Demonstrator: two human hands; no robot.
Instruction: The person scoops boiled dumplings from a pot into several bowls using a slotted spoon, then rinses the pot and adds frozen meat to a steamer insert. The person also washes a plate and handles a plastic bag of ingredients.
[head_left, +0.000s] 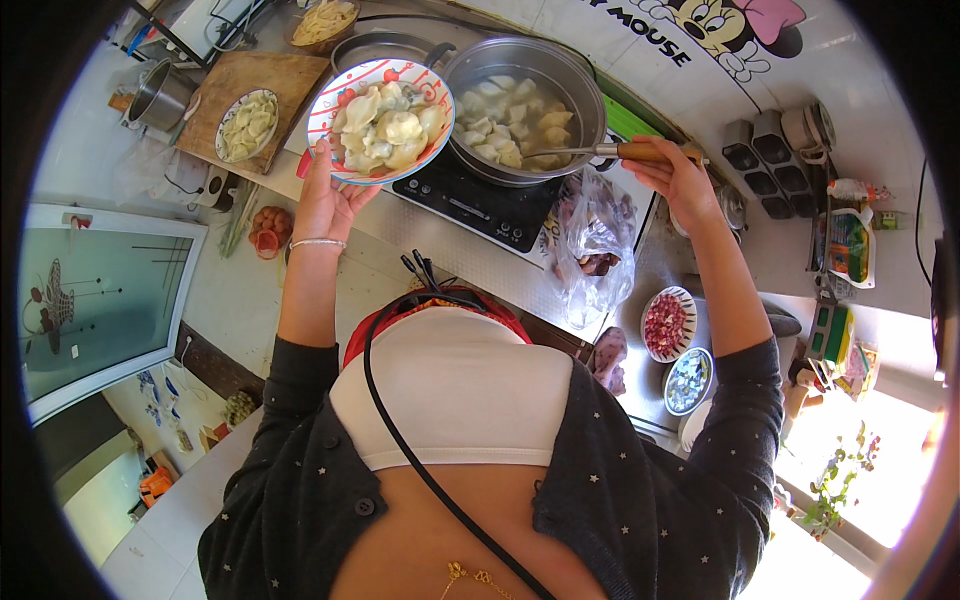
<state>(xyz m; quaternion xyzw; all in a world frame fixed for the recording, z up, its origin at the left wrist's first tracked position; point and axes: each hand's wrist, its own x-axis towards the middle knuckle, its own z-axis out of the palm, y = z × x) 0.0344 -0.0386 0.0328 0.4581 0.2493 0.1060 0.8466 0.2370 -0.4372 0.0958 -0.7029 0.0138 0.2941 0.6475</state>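
Note:
My left hand (328, 187) holds up a red-and-white patterned bowl (319, 112) by its near edge, left of the pot. Cooked dumplings (394, 127) are heaped in it. With my right hand (675, 176) I grip the wooden handle (649, 152) of a metal ladle or skimmer. Its shaft (570, 151) reaches over the rim of a steel pot (469, 159), and its head is hidden among the dumplings (499, 139) in cloudy liquid. The pot stands on a black induction cooktop (469, 206).
A wooden board (217, 75) at the left bears another plate of dumplings (247, 126). Right of the cooktop lies a clear plastic bag (596, 240) with dark contents. Bowls of chopped pink food (665, 324) and pale pieces (688, 381) stand at the right. A steel lid (386, 46) lies behind.

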